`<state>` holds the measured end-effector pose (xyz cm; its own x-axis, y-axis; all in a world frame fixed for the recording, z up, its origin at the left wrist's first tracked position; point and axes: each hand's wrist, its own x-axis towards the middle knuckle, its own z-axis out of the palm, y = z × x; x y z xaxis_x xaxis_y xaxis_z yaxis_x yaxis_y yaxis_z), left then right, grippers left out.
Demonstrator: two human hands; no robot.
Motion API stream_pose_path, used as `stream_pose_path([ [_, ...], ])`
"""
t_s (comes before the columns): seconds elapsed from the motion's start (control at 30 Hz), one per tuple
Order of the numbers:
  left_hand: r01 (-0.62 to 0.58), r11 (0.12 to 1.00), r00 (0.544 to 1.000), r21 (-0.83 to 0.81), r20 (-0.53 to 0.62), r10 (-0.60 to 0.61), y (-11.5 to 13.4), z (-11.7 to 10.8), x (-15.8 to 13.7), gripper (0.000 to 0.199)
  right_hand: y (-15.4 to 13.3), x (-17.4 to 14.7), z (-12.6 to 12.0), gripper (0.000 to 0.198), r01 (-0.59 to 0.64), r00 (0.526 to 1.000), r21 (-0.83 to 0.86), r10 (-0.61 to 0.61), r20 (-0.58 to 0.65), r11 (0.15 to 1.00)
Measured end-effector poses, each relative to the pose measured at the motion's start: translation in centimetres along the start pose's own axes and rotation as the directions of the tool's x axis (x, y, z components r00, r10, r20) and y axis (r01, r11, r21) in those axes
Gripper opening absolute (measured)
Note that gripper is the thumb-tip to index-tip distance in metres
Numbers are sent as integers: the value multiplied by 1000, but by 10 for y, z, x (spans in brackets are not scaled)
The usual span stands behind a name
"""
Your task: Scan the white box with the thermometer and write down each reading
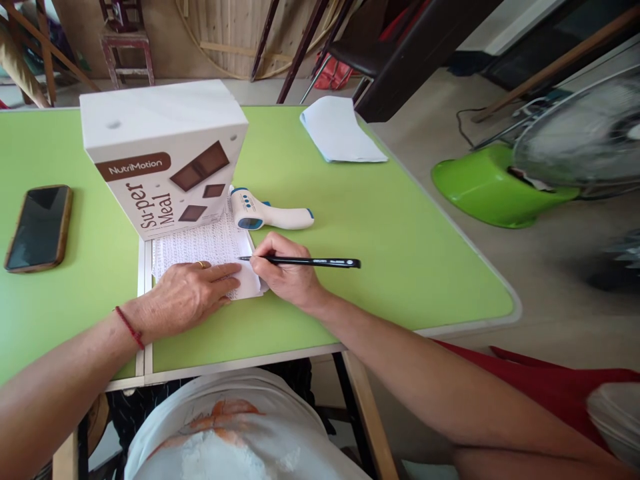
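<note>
My right hand (286, 272) is closed around a black pen (335, 263), its tip at the right part of a handwritten sheet of paper (195, 245). Flat on the lower part of that sheet lies my left hand (193, 293), fingers stretched out; a ring and a red wrist cord show on this side. A white NutriMotion box (165, 160) stands upright just behind the sheet and hides its far part. Beside the box, a white and blue infrared thermometer (273, 212) lies on the table, close beyond my right hand.
The green table (390, 267) carries a phone (39, 228) at the left and folded white paper (343, 130) at the far right. Beyond the table's right edge are a green plastic stool (475, 187) and a fan (585, 133). A dark chair (370, 47) stands behind.
</note>
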<state>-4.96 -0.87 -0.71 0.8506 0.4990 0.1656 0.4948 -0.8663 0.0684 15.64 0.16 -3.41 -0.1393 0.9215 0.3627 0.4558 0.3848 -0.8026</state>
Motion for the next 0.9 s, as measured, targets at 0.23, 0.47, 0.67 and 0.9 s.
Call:
stream_pose_path([
  [0.23, 7, 1000, 1000, -8, -5, -7, 0, 0, 0, 20, 1, 1, 1, 15, 36, 999, 27, -35, -23, 999],
  [0.47, 13, 1000, 1000, -10, 3, -13, 0, -1, 0, 20, 1, 1, 1, 15, 61, 996, 21, -60, -61, 998],
  [0.67, 4, 1000, 1000, -7, -5, -4, -1, 1, -1, 19, 0, 1, 1, 15, 64, 997, 3, -64, -43, 998],
  [0.9, 0, 1000, 1000, -14, -10, 0, -1, 1, 0, 19, 0, 0, 1, 15, 35, 998, 30, -34, -54, 999],
])
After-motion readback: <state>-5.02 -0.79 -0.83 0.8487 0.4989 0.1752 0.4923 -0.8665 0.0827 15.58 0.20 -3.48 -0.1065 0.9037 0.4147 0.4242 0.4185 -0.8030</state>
